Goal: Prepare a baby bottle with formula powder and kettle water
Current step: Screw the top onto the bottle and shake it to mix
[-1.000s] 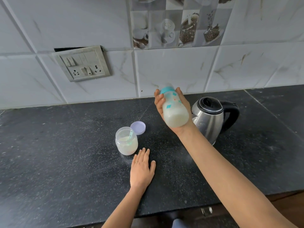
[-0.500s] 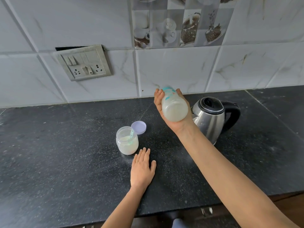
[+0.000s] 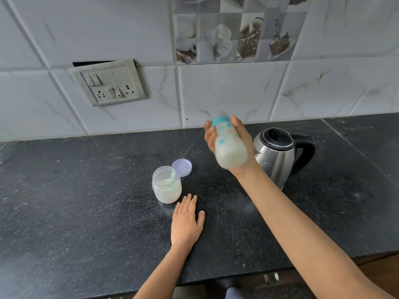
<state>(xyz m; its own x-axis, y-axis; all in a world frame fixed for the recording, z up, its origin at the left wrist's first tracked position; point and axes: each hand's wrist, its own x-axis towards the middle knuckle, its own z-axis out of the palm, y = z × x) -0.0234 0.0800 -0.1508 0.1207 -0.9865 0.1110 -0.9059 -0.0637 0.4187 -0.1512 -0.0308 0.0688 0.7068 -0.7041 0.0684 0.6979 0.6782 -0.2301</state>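
- Since half a second ago the bottle [image 3: 228, 147] has swung in the right hand [image 3: 247, 143]. Its round base then faced my camera; now its side shows, with the teal cap [image 3: 220, 120] uppermost and the base lowest.
- Right hand: it grasps the bottle, with fingers [image 3: 209, 137] curled round the left side and the thumb on the right. It holds the bottle in the air above the dark surface [image 3: 86, 190].
- Bottle: blurred by motion. I can make out milky white liquid in the lower part and teal marks on the wall.
- Left hand [image 3: 186, 223]: unchanged in place. It lies palm down on the surface, fingers straight and close together, grasping nothing. A ring [image 3: 179, 211] shows on one finger.
- Jar [image 3: 166, 188]: upright and open, just beyond the left fingertips. It holds pale powder, and a teal scoop [image 3: 172, 176] stands in it.
- Lid [image 3: 182, 167]: lilac, lying on the surface just behind and to the right of the jar. I cannot tell whether the two touch.
- Kettle [image 3: 276, 160]: steel with a black top, standing on the surface to the right of the bottle. Its black handle points right.
- Switch plate [image 3: 110, 83]: set in the tiled wall, upper left.
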